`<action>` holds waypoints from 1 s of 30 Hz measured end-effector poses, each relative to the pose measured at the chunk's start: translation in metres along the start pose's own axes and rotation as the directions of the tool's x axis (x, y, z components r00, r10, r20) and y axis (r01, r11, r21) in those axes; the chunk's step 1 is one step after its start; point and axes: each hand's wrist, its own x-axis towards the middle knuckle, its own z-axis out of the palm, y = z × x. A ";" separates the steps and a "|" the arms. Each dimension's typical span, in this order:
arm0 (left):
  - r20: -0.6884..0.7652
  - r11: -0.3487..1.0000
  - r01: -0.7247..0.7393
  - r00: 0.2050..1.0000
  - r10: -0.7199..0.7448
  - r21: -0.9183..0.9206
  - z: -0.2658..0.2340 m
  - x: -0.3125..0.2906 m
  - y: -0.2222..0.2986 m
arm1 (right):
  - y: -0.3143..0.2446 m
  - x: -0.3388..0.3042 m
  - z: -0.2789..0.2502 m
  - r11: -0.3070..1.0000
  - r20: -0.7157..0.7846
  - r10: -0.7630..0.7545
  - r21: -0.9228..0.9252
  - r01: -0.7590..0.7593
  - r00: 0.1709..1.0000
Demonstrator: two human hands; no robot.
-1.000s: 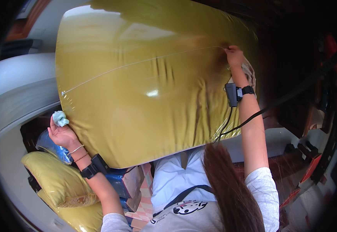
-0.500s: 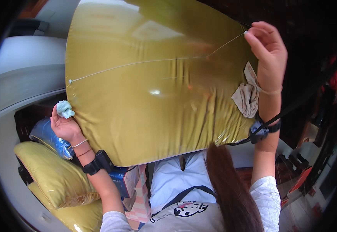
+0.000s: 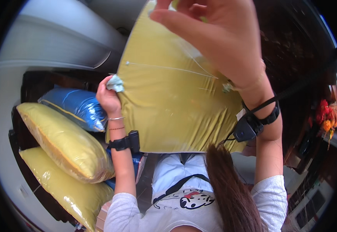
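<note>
My right hand [image 3: 218,34] is raised large at the top, over the far part of a glossy yellow cloth-like surface [image 3: 168,112]. Its thumb and fingers pinch a thin white string [image 3: 172,69]; the exact grip is partly hidden. That string runs from a small white knob [image 3: 127,62] near the surface's left edge, bends at the right, then turns back up toward this hand. Beside the left edge, my left hand [image 3: 108,96] is closed around a crumpled pale blue cloth [image 3: 115,83], which touches the yellow surface. The surface is creased toward its near right.
Left of the surface lie a blue plastic-wrapped cushion [image 3: 75,104] and two yellow wrapped cushions, one [image 3: 64,143] above the other [image 3: 64,185]. A white rounded object [image 3: 68,27] stands at the far left. Red and orange flowers [image 3: 325,116] are at the right.
My right hand has moved up and left, closer to the camera, carrying its string end along. The view has shifted, showing more of the cushions. My left hand still holds the cloth.
</note>
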 end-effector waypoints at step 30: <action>-0.004 0.999 0.014 1.000 -0.014 -0.049 0.003 -0.013 0.003 | 0.112 -0.047 0.065 0.842 -0.010 0.458 -0.314 -0.437 0.889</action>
